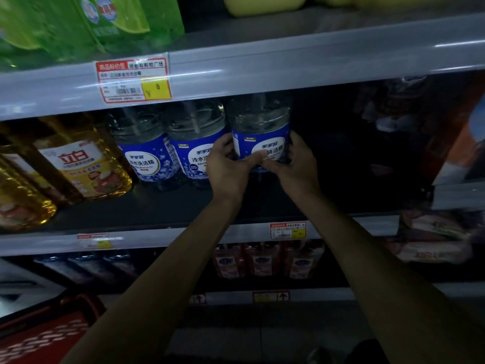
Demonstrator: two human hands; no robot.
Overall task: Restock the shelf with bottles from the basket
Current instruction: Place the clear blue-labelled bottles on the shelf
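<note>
A clear bottle with a blue label (259, 127) stands on the middle shelf (147, 206), third in a row of like bottles. My left hand (228, 169) grips its lower left side and my right hand (294, 166) grips its lower right side, thumbs meeting across the label. Two matching blue-label bottles (147, 151) (194, 143) stand just to its left, the nearer one touching my left hand. The red basket (49, 334) shows at the bottom left; its contents are not visible.
Yellow detergent bottles (81, 164) fill the shelf's left end. Dark open room lies to the right of the held bottle. Green refill bags (86, 22) sit on the shelf above, orange bottles (262, 258) below. Packaged goods (433, 232) crowd the right edge.
</note>
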